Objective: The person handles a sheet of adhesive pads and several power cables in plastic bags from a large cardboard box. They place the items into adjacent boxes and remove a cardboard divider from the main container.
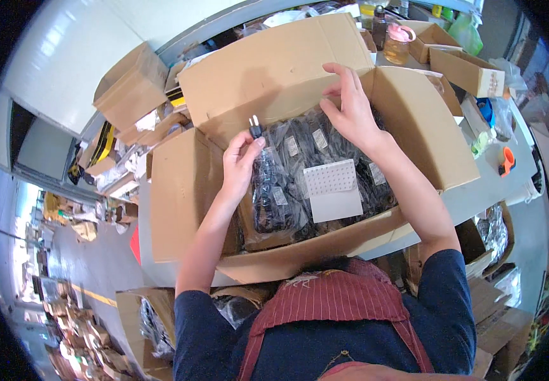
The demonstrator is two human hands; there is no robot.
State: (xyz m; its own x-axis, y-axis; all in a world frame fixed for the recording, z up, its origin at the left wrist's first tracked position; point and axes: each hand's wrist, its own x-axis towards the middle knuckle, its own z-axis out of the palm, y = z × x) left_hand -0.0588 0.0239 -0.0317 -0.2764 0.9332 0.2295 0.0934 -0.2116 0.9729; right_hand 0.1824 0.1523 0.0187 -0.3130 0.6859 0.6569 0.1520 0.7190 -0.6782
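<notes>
My left hand [242,160] pinches the black plug [256,131] of a power cord, its metal prongs pointing up and away from me. Below it, a coiled black cord in a clear plastic bag [270,203] lies along the left side of the open cardboard box [261,265]. Over the far right part of the box hovers my right hand [354,113], fingers apart and nothing in them. Several more bagged black cords [296,136] with small white labels fill the box. On top of them rests a white sheet of small printed stickers [330,179], partly folded or overlapped.
The box stands on a grey table [477,193] with its flaps spread. Beyond it are a pink-lidded jug [398,44], a dark bottle [379,28] and small open cartons [465,71]. An orange tape dispenser [507,161] sits at right. More cartons [131,86] are stacked at left.
</notes>
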